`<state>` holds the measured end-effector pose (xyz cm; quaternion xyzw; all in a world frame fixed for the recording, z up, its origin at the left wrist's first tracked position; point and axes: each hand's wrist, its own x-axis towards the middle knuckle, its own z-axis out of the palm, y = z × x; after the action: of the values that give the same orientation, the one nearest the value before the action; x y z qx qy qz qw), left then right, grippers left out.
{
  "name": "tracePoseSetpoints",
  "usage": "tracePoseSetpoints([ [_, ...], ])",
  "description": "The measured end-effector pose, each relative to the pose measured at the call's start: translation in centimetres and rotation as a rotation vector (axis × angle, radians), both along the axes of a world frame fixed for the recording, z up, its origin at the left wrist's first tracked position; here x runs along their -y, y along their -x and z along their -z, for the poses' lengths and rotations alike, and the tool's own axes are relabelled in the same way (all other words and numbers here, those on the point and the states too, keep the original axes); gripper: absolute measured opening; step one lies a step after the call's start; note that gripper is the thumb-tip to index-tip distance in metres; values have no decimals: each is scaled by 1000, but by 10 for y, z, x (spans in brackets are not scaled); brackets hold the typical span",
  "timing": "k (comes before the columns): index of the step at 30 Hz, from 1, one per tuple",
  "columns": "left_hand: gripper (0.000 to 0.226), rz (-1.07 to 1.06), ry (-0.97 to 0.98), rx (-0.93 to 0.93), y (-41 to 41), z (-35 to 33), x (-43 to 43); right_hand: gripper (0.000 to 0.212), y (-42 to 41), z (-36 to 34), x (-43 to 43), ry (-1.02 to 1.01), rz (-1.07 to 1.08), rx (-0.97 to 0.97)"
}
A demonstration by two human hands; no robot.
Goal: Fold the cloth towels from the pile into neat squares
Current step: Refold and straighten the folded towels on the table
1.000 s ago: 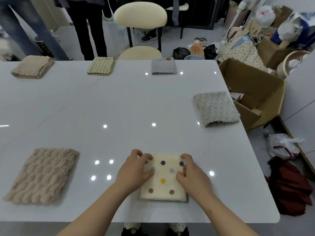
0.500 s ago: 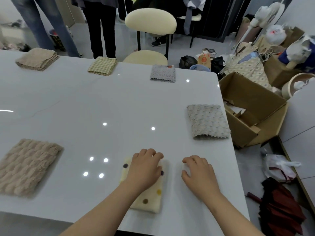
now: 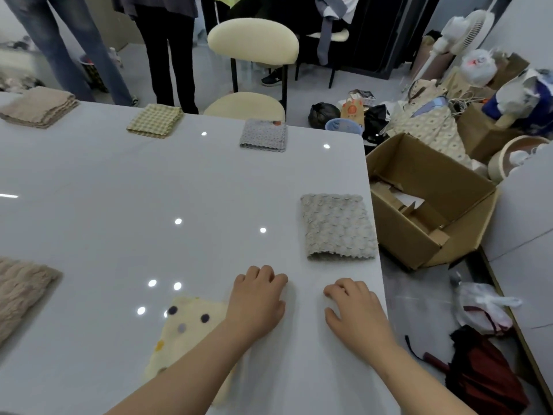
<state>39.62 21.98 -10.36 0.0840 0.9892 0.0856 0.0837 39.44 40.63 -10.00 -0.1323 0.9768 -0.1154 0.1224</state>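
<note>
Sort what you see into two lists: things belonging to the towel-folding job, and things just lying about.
Belongs to the job: polka-dot towel, near grey towel, far grey towel, checked towel, folded beige towel, fluffy beige towel, left hand, right hand.

Lying about: cardboard box, chair, fan, red umbrella.
</note>
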Motion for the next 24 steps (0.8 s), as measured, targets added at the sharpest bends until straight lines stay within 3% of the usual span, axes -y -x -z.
tracePoseSetpoints([
  [9, 37, -465, 88, -140, -5, 12, -75, 27, 57, 7, -78, 54, -481, -72],
  [13, 39, -651, 47, -57, -25, 3, -122, 34, 70, 1, -110, 22, -656, 43],
  [17, 40, -810, -35, 58, -20, -2, -152, 34, 89, -4, -127, 56, -697, 88],
  [24, 41, -1253, -656, -22, 34, -8, -154, 24, 154, -18, -117, 190, -641, 89],
])
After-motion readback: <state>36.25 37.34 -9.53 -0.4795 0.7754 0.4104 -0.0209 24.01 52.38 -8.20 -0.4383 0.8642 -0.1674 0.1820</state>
